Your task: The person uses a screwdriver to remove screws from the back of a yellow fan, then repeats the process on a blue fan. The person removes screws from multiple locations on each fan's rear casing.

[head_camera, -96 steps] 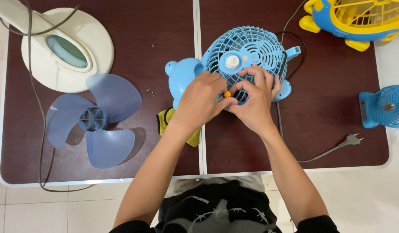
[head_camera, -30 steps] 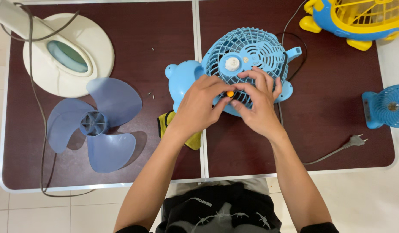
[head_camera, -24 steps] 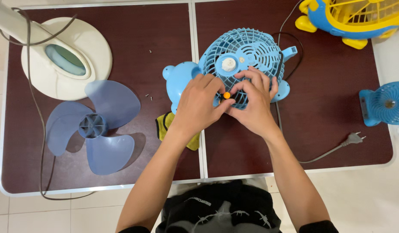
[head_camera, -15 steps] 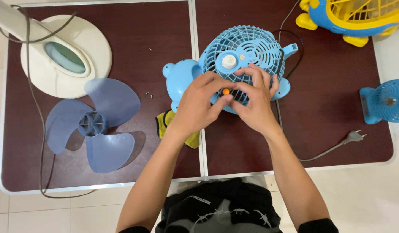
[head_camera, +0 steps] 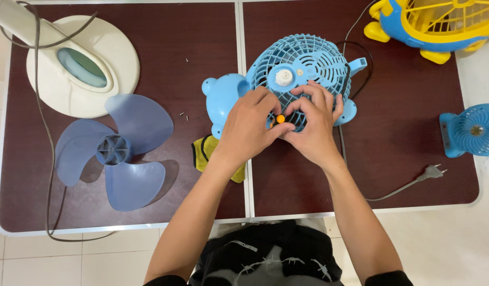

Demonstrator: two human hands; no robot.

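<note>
A light blue desk fan [head_camera: 300,66] lies on the dark red table [head_camera: 202,47] with its round grille facing up and a white knob at the centre. Both hands rest on the lower part of the grille. My left hand [head_camera: 250,127] and my right hand [head_camera: 313,127] meet fingertip to fingertip around a small orange piece [head_camera: 280,119] on the grille. Which fingers pinch that piece is hard to tell. The fan's blue base pokes out to the left of my left hand.
A loose blue three-blade propeller [head_camera: 115,151] lies at the left, beside a cream fan base [head_camera: 83,66] with a grey cord. A yellow cloth [head_camera: 207,153] sits under my left wrist. A yellow-blue fan [head_camera: 435,24], a small blue fan [head_camera: 469,130] and a plug [head_camera: 432,170] lie at the right.
Both hands stay on the grille around the orange piece; only small finger shifts and slight camera movement show.
</note>
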